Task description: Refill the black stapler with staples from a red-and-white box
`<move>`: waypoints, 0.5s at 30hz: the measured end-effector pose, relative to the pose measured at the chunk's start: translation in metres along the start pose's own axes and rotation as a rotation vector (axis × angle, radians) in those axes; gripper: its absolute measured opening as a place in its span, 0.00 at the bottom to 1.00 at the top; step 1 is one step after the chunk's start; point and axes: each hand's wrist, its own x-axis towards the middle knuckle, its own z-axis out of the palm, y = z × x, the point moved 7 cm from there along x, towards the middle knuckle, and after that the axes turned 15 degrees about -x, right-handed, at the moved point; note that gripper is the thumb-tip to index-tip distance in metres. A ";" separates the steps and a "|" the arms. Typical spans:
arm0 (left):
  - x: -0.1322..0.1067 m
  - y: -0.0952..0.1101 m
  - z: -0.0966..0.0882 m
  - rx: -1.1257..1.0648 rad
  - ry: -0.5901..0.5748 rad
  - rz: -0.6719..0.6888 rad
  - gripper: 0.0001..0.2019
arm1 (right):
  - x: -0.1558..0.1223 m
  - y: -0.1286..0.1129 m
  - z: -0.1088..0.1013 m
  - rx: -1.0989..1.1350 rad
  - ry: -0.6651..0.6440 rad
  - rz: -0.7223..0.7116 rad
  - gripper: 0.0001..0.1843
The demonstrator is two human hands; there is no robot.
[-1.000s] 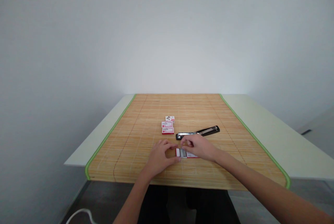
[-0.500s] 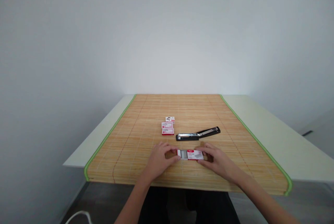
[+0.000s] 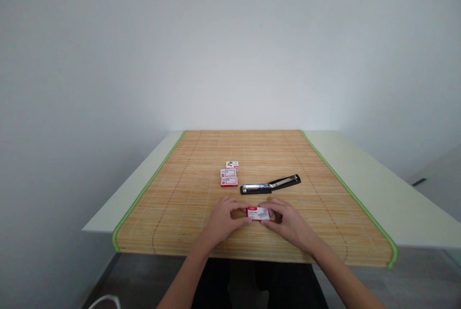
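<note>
Between my two hands, near the mat's front edge, is a small red-and-white staple box (image 3: 258, 213), now closed. My left hand (image 3: 224, 219) pinches its left end between thumb and fingers. On the opposite end, my right hand (image 3: 286, 221) grips the box in the same way. Just beyond lies a black stapler (image 3: 270, 184), folded wide open with its metal magazine showing. Two similar staple boxes (image 3: 229, 182) and a third small white box (image 3: 232, 164) with a dark picture on it sit in a column behind my left hand.
A bamboo mat (image 3: 194, 179) with green edging covers the middle of a white table (image 3: 363, 170). The table's back meets a plain wall (image 3: 237, 59). A white cable (image 3: 106, 299) shows at the lower left, below the table.
The staple box was partly slid open with staples showing; its tray has gone into the sleeve. My right hand has moved left, closer to my left hand. The view has shifted slightly.
</note>
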 end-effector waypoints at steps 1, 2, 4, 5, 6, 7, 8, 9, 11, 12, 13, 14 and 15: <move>0.000 0.000 0.000 -0.003 0.000 0.002 0.18 | 0.000 0.000 0.000 -0.004 0.008 0.002 0.16; 0.000 -0.001 0.000 -0.007 0.000 0.004 0.18 | -0.001 0.000 0.001 -0.010 0.014 0.004 0.16; 0.000 0.000 -0.001 -0.014 0.005 0.006 0.18 | -0.001 0.000 0.002 -0.018 0.027 0.016 0.15; -0.001 0.001 -0.001 -0.015 0.012 0.007 0.17 | -0.001 0.000 0.002 -0.015 0.036 0.023 0.15; -0.001 0.002 -0.002 -0.014 0.020 0.009 0.17 | -0.002 0.000 0.003 -0.006 0.045 0.027 0.15; -0.002 0.003 -0.002 -0.011 0.029 0.011 0.16 | -0.003 0.001 0.003 0.012 0.052 0.030 0.17; -0.003 0.004 -0.002 -0.010 0.038 0.014 0.17 | -0.005 0.003 0.004 0.046 0.059 0.041 0.19; -0.004 0.005 -0.002 -0.013 0.045 0.015 0.18 | -0.007 0.008 0.005 0.098 0.071 0.068 0.21; -0.004 0.003 -0.003 -0.046 0.068 -0.006 0.21 | -0.013 0.027 0.003 0.245 0.169 0.195 0.22; -0.003 -0.001 -0.004 -0.076 0.089 -0.032 0.23 | -0.017 0.041 -0.001 0.331 0.278 0.292 0.22; -0.002 -0.005 -0.005 -0.109 0.118 -0.065 0.23 | -0.023 0.057 -0.005 0.418 0.415 0.391 0.22; 0.001 -0.010 -0.007 -0.132 0.152 -0.096 0.24 | -0.029 0.072 -0.009 0.499 0.555 0.478 0.24; 0.004 -0.014 -0.009 -0.137 0.182 -0.120 0.23 | -0.034 0.085 -0.012 0.571 0.671 0.538 0.26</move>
